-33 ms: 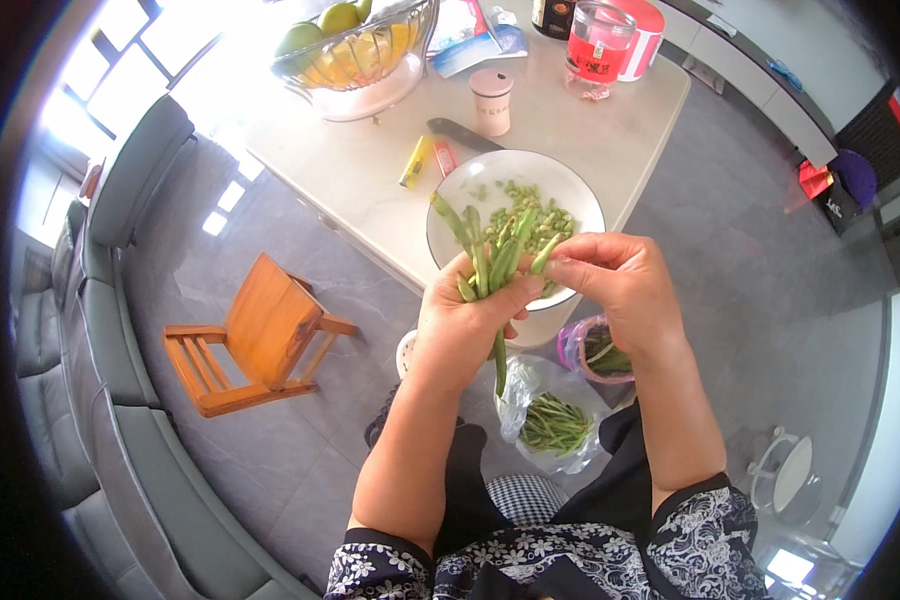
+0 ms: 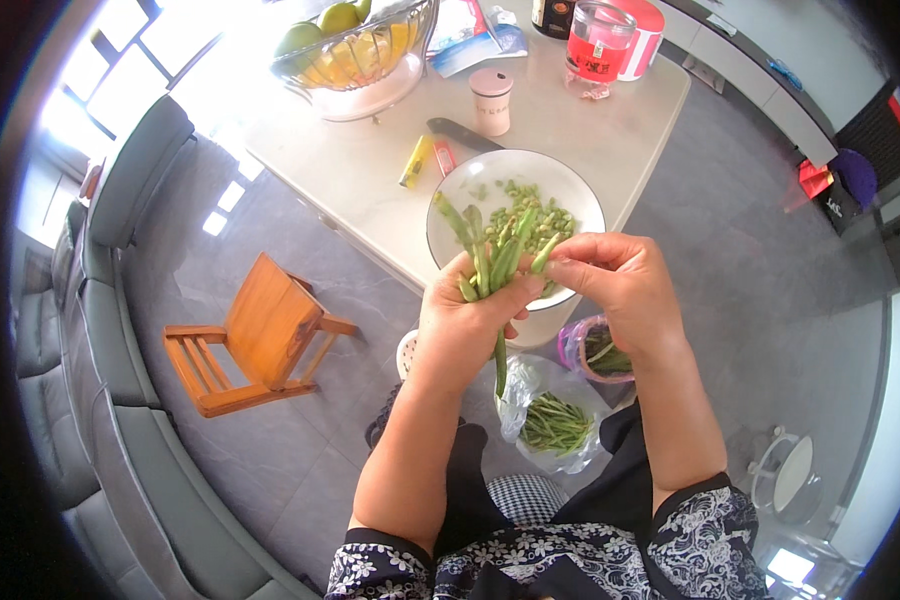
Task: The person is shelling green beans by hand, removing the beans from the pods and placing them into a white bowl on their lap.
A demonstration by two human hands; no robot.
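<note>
My left hand point(image 2: 460, 322) is closed round a bunch of green bean pods point(image 2: 500, 265), fanned upward, with one long pod hanging below the fist. The thumb and forefinger of my right hand point(image 2: 625, 290) pinch the tip of a pod point(image 2: 545, 254) at the bunch's right side. Both hands are over the near edge of a white, dark-rimmed bowl point(image 2: 576, 188). Small green pieces point(image 2: 548, 216), apparently beans, lie in it. Below my hands, a clear plastic bag point(image 2: 516, 392) holds long green beans point(image 2: 556, 424). Beside it, a purple-lined bin point(image 2: 572, 348) contains dark green scraps.
On the pale table point(image 2: 370, 165) are a black knife-like tool point(image 2: 465, 134), a yellow packet point(image 2: 416, 162), a lidded pink cup point(image 2: 491, 103), a wire fruit basket point(image 2: 355, 60) and a glass jar point(image 2: 600, 45). A wooden chair point(image 2: 270, 325) and grey sofa point(image 2: 135, 370) are to the left.
</note>
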